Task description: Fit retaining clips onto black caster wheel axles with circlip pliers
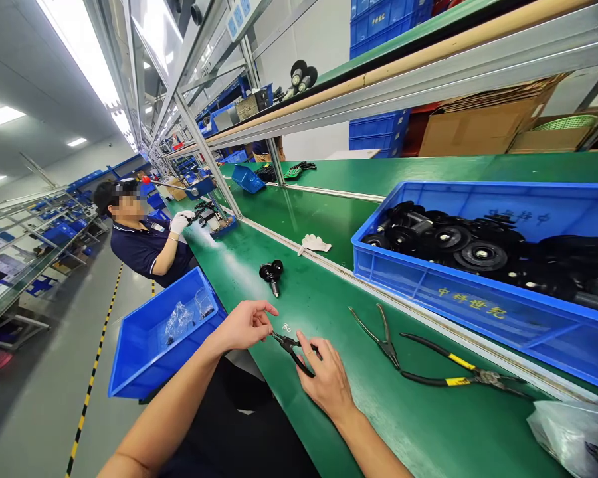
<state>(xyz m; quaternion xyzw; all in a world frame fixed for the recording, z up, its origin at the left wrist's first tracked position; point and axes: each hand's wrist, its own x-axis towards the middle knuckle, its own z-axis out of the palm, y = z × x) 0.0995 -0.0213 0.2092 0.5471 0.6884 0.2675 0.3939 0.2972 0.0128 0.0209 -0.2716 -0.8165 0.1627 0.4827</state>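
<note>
My right hand is closed around the handles of small circlip pliers held above the green bench. At the pliers' tip, the thumb and fingers of my left hand are pinched together. Whatever is between them is too small to make out. A few tiny light rings lie on the bench just beyond the pliers. Farther off stands a black wheel-like part with a metal shaft.
To the right lie steel pliers and larger yellow-banded pliers. A blue crate holds several black wheels. A white glove rests near the rail. A blue bin sits left; a co-worker works beyond it.
</note>
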